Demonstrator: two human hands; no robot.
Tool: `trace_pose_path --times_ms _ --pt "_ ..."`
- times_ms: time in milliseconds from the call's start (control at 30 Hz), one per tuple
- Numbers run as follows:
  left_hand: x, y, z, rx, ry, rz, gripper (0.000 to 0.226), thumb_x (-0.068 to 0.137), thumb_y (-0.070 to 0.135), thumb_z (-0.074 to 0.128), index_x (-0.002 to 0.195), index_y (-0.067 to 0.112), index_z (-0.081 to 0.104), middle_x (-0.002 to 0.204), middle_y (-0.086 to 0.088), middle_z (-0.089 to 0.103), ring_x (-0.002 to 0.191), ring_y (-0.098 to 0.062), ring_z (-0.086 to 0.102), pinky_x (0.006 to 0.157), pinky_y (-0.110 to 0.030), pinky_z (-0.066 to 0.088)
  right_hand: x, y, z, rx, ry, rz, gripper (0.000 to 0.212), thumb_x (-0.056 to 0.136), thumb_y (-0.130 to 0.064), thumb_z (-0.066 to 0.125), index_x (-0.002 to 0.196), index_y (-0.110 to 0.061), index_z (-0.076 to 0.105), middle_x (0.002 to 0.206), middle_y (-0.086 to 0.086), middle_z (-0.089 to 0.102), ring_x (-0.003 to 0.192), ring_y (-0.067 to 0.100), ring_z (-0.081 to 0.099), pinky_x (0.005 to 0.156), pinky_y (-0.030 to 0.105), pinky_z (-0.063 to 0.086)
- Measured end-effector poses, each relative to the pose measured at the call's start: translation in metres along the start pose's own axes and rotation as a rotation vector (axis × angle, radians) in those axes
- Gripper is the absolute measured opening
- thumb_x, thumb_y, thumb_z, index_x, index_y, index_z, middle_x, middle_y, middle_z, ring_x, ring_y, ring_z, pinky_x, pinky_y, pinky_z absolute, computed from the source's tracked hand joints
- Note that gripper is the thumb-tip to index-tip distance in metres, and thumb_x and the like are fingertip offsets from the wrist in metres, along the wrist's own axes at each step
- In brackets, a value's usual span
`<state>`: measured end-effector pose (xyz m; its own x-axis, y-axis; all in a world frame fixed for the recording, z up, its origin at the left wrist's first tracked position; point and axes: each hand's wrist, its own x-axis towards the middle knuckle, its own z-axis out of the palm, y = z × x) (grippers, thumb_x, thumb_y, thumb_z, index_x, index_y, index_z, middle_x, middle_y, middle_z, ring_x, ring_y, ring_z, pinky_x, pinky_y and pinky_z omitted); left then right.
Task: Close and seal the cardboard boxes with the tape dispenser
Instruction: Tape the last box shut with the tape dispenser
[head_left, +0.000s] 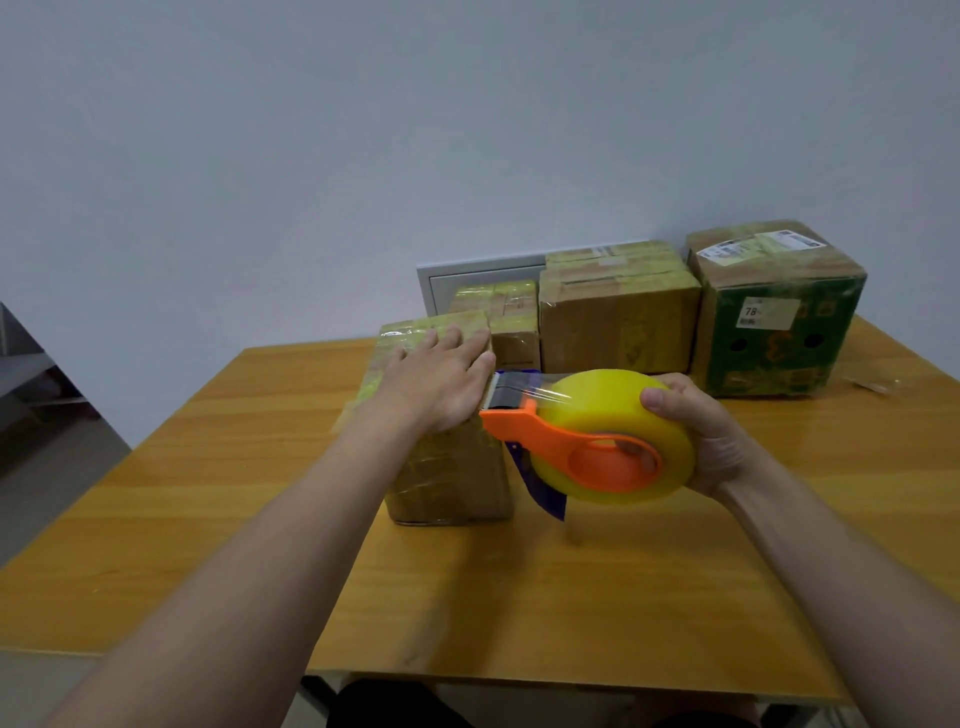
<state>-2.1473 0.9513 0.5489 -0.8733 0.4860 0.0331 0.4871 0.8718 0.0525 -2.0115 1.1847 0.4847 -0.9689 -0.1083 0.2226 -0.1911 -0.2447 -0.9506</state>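
Tabletop (208, 519): you have open room from 6 to 9 o'clock. Taped boxes (618, 322) crowd 12 to 2 o'clock, so do not swing that way. Cardboard box (452, 478), centre, upright and tape-wrapped: likely light, slick and tippy, so steady it from the top. Tape dispenser (597, 452) sits at its 3 o'clock, nose against the top edge. Your left grip (441, 384) lies flat, fingers straight, pressing the box top. Your right grip (711, 441) is clamped round the roll.

Glossy tape sheathes the cardboard box (447, 467), the tape dispenser (566, 441) is smooth orange plastic, the table (519, 597) lacquered wood.
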Motion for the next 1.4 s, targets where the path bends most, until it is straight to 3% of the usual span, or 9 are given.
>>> trace_pose_path --times_ms 167,333,467,567,767,933,1133,1300,1400 --pt "0.001 0.002 -0.001 0.015 -0.015 -0.006 0.060 0.108 0.056 0.010 0.165 0.038 0.007 0.174 0.000 0.004 0.160 -0.028 0.002 0.126 -0.059 0.007 0.019 -0.058 -0.036 0.505 0.241 -0.296 0.066 0.103 -0.062 0.040 0.098 -0.001 0.064 0.078 0.013 0.072 0.075 0.030 0.068 0.090 0.047 0.049" --pt "-0.002 0.009 -0.003 -0.026 0.024 -0.026 0.062 0.106 0.062 0.017 0.161 0.035 0.023 0.171 -0.003 0.019 0.159 -0.030 0.012 0.125 -0.061 0.013 0.029 -0.106 -0.006 0.013 0.295 -0.172 0.026 0.080 -0.044 0.079 0.073 -0.019 0.074 0.054 -0.002 0.060 0.042 0.012 0.053 0.042 0.023 0.047" --pt "-0.014 0.015 -0.002 -0.130 0.272 -0.034 0.045 0.103 0.057 0.038 0.130 0.022 0.048 0.137 -0.007 0.059 0.127 -0.032 0.054 0.098 -0.046 0.045 0.029 -0.088 0.020 -0.134 0.392 -0.001 0.025 0.084 -0.040 0.077 0.083 -0.015 0.078 0.076 0.006 0.072 0.061 0.021 0.065 0.058 0.031 0.054" --pt "-0.024 0.019 -0.001 -0.108 0.372 -0.060 0.035 0.099 0.051 0.044 0.113 0.021 0.054 0.115 -0.004 0.065 0.106 -0.031 0.061 0.081 -0.040 0.046 0.035 -0.063 0.019 -0.569 0.561 0.191 0.060 0.076 -0.064 0.078 0.097 -0.009 0.073 0.093 0.009 0.074 0.083 0.027 0.069 0.073 0.037 0.054" --pt "-0.017 0.032 -0.006 -0.057 0.224 -0.134 0.055 0.101 0.047 0.044 0.143 0.011 0.040 0.140 -0.015 0.049 0.123 -0.040 0.055 0.099 -0.053 0.049 0.039 -0.029 0.008 -0.884 0.659 0.481 0.070 0.077 -0.071 0.072 0.104 -0.008 0.063 0.098 0.006 0.053 0.097 0.030 0.060 0.060 0.033 0.038" --pt "-0.012 0.045 -0.005 0.001 0.121 -0.197 0.086 0.093 0.063 0.055 0.157 0.015 0.023 0.158 -0.015 0.032 0.145 -0.038 0.038 0.115 -0.069 0.028 0.053 -0.018 0.005 -1.007 0.677 0.558 0.063 0.080 -0.072 0.069 0.066 -0.017 0.040 0.065 -0.001 0.035 0.061 0.019 0.042 0.051 0.032 0.030" --pt "-0.019 0.035 -0.008 -0.056 0.091 -0.142 0.115 0.076 0.094 0.042 0.158 0.016 0.023 0.161 -0.015 0.032 0.148 -0.039 0.033 0.115 -0.069 0.029 0.071 -0.021 0.016 -1.439 0.693 0.576 0.069 0.084 -0.081 0.054 0.095 -0.014 0.061 0.090 0.003 0.061 0.083 0.026 0.060 0.060 0.031 0.043" --pt "-0.033 -0.013 -0.035 -0.270 0.033 0.118 0.056 0.103 0.066 0.034 0.134 0.028 0.060 0.134 0.000 0.065 0.123 -0.022 0.057 0.097 -0.039 0.047 0.076 -0.027 0.024 -1.730 0.688 0.468 0.068 0.085 -0.081 0.050 0.112 -0.020 0.064 0.103 0.003 0.066 0.095 0.026 0.063 0.075 0.037 0.055" --pt "-0.039 -0.044 -0.038 -0.350 0.030 0.216 0.046 0.107 0.055 0.036 0.138 0.033 0.062 0.142 0.006 0.061 0.127 -0.017 0.055 0.103 -0.039 0.047 0.081 -0.034 0.051 -1.683 0.673 0.092 0.047 0.092 -0.062 0.057 0.115 -0.022 0.066 0.116 0.002 0.065 0.112 0.025 0.058 0.095 0.044 0.050"
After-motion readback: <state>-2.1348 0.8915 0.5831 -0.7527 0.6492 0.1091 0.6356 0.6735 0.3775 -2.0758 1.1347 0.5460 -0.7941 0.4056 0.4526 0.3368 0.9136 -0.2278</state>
